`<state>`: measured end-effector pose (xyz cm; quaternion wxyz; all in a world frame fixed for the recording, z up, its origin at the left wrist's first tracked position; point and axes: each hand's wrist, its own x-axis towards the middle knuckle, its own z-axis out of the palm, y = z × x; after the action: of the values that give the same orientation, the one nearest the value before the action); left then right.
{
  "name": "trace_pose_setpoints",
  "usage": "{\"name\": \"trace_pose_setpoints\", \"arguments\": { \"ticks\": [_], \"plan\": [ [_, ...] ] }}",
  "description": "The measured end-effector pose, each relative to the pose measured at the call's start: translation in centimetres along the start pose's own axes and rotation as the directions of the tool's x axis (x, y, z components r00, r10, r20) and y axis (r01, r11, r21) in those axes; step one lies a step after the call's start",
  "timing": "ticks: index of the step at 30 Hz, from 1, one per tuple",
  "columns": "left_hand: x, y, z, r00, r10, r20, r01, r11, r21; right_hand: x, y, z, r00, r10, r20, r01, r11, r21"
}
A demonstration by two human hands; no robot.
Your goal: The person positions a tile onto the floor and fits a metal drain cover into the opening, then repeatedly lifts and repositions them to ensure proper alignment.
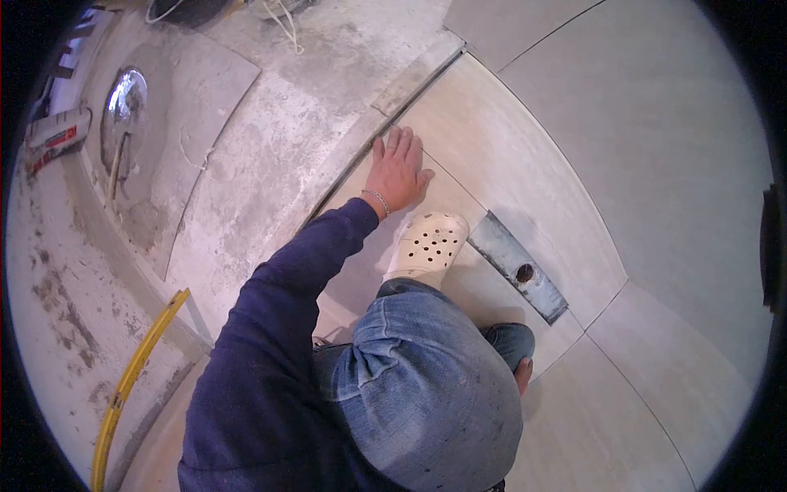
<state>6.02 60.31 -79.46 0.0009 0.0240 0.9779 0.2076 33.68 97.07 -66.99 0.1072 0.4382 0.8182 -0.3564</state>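
My left hand (396,179) lies palm down on a pale floor tile (451,195), with its fingers stretched out close to the tile's long edge and nothing held. A bracelet and a dark blue sleeve are at its wrist. Just below the hand is a white perforated clog (428,244) on my foot. Right of the clog, a grey metal drain strip (496,239) with a round hole is set among the tiles. Beside my jeans a small patch of skin (524,375) shows; it may be part of my right hand, but most is hidden.
Rough, dusty floor (279,123) lies left of the tile edge, beyond a dark gap. A yellow level (131,377) rests at lower left. A round shiny object (125,107), a red and white package (57,135) and a dark bucket (193,10) stand at upper left. Large tiles (623,139) cover the right side.
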Motion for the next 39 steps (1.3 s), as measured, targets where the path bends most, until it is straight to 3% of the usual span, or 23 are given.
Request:
{"name": "trace_pose_setpoints", "arguments": {
  "ticks": [5, 7, 11, 13, 14, 17, 19, 23, 25, 29, 32, 34, 35, 37, 39],
  "plan": [
    [-1.3, 1.2, 0.2, 0.969, 0.173, 0.176, -0.184, 0.982, 0.047, 0.2, -0.5, 0.0, 0.999, 0.031, 0.019, -0.031, 0.999, 0.01],
    [-1.8, 1.5, 0.3, 0.917, 0.318, 0.239, -0.295, 0.947, -0.128, 0.6, 0.3, -0.1, 1.0, 0.021, 0.015, -0.022, 1.0, 0.022],
    [-1.7, 0.6, 0.5, 0.929, 0.316, 0.193, -0.299, 0.947, -0.115, 2.3, 1.3, -0.5, 0.998, -0.041, 0.036, 0.043, 0.997, -0.067],
    [-0.9, -0.6, 0.6, 0.987, 0.127, 0.093, -0.133, 0.99, 0.052, 3.7, 1.7, -0.7, 0.994, -0.11, 0.029, 0.114, 0.969, -0.218],
    [-0.8, -1.3, 0.7, 0.987, 0.131, 0.094, -0.137, 0.989, 0.057, 3.7, 0.7, -0.4, 0.994, -0.108, 0.03, 0.112, 0.971, -0.212],
    [-0.8, -2.0, 0.5, 0.998, 0.055, -0.007, -0.055, 0.998, -0.012, 4.7, -3.0, 0.3, 0.991, -0.09, -0.101, 0.086, 0.995, -0.047],
    [-1.1, -0.6, 0.0, 0.998, -0.068, -0.004, 0.068, 0.994, 0.091, 6.1, -4.8, 0.6, 0.968, -0.159, -0.194, 0.166, 0.986, 0.02],
    [-1.3, 0.9, -1.1, 0.99, -0.122, 0.077, 0.098, 0.962, 0.255, 10.3, -6.1, 2.3, 0.96, -0.159, -0.229, 0.207, 0.957, 0.205],
    [-1.6, 0.8, -1.8, 0.975, -0.112, 0.191, 0.052, 0.955, 0.293, 11.7, -7.8, 3.9, 0.984, -0.011, -0.176, 0.101, 0.854, 0.51],
    [-2.4, -0.2, -2.5, 0.964, -0.054, 0.261, -0.039, 0.94, 0.338, 15.0, -8.7, 6.7, 0.99, 0.056, -0.133, 0.045, 0.757, 0.652],
    [-1.6, -0.3, -4.2, 0.904, -0.048, 0.424, -0.046, 0.977, 0.21, 17.0, -8.0, 7.9, 0.988, 0.096, -0.119, 0.013, 0.723, 0.69],
    [-0.5, -0.4, -5.0, 0.856, -0.174, 0.486, 0.07, 0.972, 0.226, 18.0, -7.0, 8.0, 0.97, 0.243, -0.01, -0.142, 0.599, 0.788],
    [-0.4, -1.0, -4.6, 0.851, -0.171, 0.497, 0.059, 0.97, 0.234, 18.4, -6.6, 8.0, 0.966, 0.259, -0.005, -0.155, 0.593, 0.79],
    [-0.1, -1.7, -4.1, 0.967, -0.036, 0.254, -0.002, 0.989, 0.147, 19.0, -6.3, 7.6, 0.962, 0.27, 0.052, -0.191, 0.521, 0.832],
    [1.0, -1.3, -4.2, 0.931, -0.063, 0.36, -0.013, 0.979, 0.204, 19.2, -6.2, 7.6, 0.958, 0.28, 0.053, -0.197, 0.518, 0.833]
  ]
}}
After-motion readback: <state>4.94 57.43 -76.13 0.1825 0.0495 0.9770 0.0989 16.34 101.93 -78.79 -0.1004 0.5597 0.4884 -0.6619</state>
